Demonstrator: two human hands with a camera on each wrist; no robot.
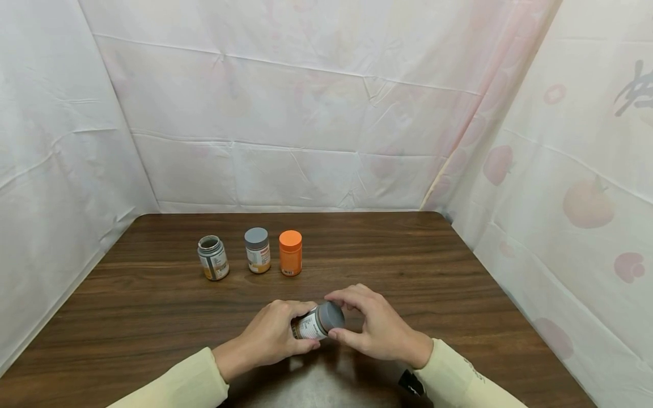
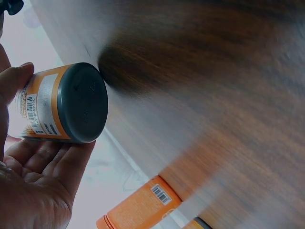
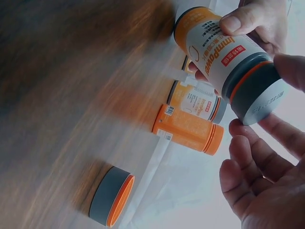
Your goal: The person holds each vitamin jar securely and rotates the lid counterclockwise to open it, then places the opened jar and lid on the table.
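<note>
My left hand grips a supplement bottle with a white and orange label, tilted sideways above the table. Its dark base faces the left wrist camera. On the bottle's mouth sits a grey lid, with an orange ring showing along its lower edge. The thumb and fingertips of my right hand are bent around this lid, touching its side. Another grey lid with an orange inside lies on the table in the right wrist view; the head view does not show it.
Farther back stand a bottle without a lid, a grey-lidded bottle and an orange bottle, side by side on the dark wooden table. Pale curtains hang behind and at both sides.
</note>
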